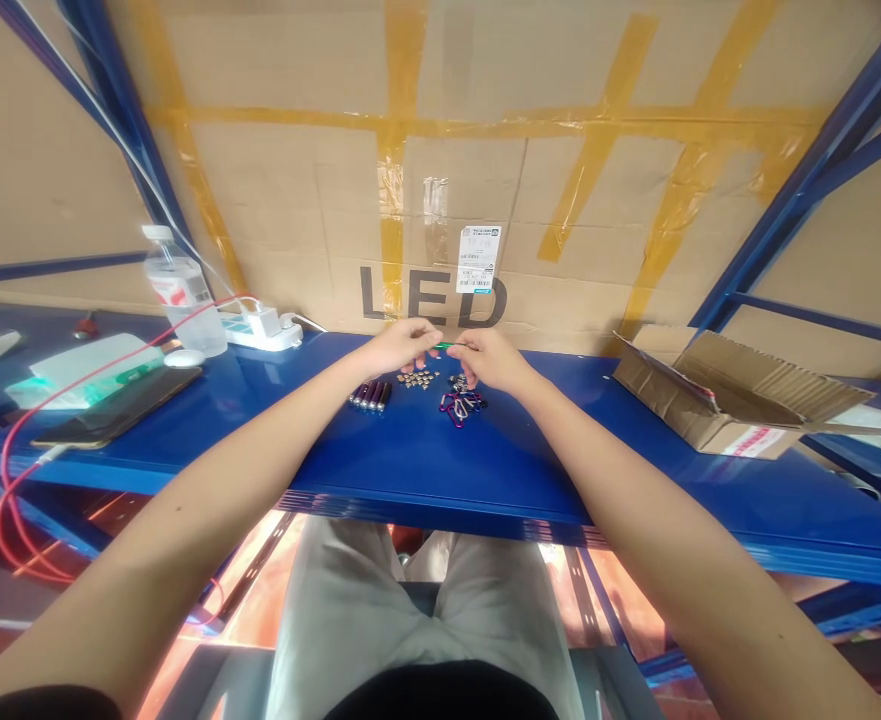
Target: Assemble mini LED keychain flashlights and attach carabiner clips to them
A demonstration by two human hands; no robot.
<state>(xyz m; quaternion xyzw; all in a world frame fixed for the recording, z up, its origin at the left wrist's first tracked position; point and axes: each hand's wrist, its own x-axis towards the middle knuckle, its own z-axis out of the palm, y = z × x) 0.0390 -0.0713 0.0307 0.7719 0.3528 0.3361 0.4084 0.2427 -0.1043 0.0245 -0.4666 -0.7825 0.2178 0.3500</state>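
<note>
My left hand [408, 346] and my right hand [486, 357] meet above the blue tabletop, fingers closed at both ends of a slim green piece [451, 346]. It is too small to name surely. Below my left hand lies a row of dark purple metal cylinders [370, 396] with silver ends, like small flashlights. Several small gold-coloured parts [417, 379] are scattered between the hands. A pile of carabiners [459, 407], purple, blue and silver, lies under my right hand. Small silver parts [457, 382] sit just behind them, partly hidden by my right fingers.
An open cardboard box [717, 390] stands on the right. To the left are a water bottle [185, 290], a white power strip [264, 330], a tissue pack [87, 375], and a phone [121, 408] with a red cable [6, 470]. A large taped carton [320, 220] forms the back.
</note>
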